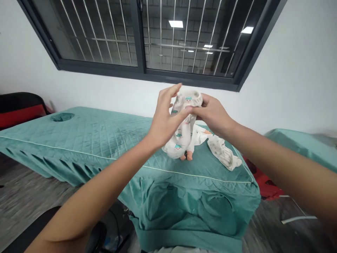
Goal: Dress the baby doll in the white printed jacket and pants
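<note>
Above the near part of the green bed, both hands hold up a white cloth sleeve [177, 135] with gathered ends and small cartoon prints. My left hand [165, 117] is at its left side, thumb pressed on the front near the upper opening and fingers stretched upward. My right hand [213, 112] pinches the right edge of that opening between thumb and fingers. Behind the hanging cloth lies a doll in white clothing [198, 136], partly hidden, with its feet showing below. A second printed sleeve [223, 153] lies flat to the doll's right.
The bed has a quilted green cover [110, 137] and a face hole [62, 117] at the far left. Beyond it are a white wall and a barred window [142, 70]. A red and black chair [22, 114] stands at left, another green-covered surface [300, 140] at right.
</note>
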A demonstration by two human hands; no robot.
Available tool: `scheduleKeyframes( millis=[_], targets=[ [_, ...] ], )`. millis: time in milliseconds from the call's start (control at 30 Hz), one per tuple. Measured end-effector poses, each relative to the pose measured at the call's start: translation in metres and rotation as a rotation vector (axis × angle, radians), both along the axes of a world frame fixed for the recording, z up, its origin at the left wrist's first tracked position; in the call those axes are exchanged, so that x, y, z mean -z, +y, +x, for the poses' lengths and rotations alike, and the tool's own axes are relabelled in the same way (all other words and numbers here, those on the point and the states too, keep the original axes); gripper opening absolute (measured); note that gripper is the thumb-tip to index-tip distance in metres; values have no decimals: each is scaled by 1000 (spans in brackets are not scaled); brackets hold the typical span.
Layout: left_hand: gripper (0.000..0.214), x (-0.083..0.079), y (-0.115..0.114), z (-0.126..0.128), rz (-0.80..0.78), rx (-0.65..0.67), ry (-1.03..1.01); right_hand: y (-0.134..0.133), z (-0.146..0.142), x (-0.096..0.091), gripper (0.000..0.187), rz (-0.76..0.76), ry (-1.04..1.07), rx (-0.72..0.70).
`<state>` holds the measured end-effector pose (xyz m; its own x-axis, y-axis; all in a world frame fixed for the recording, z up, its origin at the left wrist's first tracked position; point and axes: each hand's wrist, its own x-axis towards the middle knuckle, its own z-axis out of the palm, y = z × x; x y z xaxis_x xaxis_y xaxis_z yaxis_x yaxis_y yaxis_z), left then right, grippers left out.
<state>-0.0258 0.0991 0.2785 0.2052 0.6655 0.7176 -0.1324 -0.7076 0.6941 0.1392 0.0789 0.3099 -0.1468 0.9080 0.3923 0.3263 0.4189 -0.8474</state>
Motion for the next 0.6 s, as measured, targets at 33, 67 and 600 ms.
scheduleKeyframes(
  millis=[33, 67, 600],
  targets=[
    [55, 13, 2, 1, -38, -47, -3, 2, -1, 0, 36, 26, 36, -1],
    [61, 28, 4, 2, -99, -75, 14, 5, -2, 1, 36, 54, 62, 5],
    [16, 167, 25, -21, -387, -163, 268, 95, 139, 187, 44, -571, -393, 91]
  ],
)
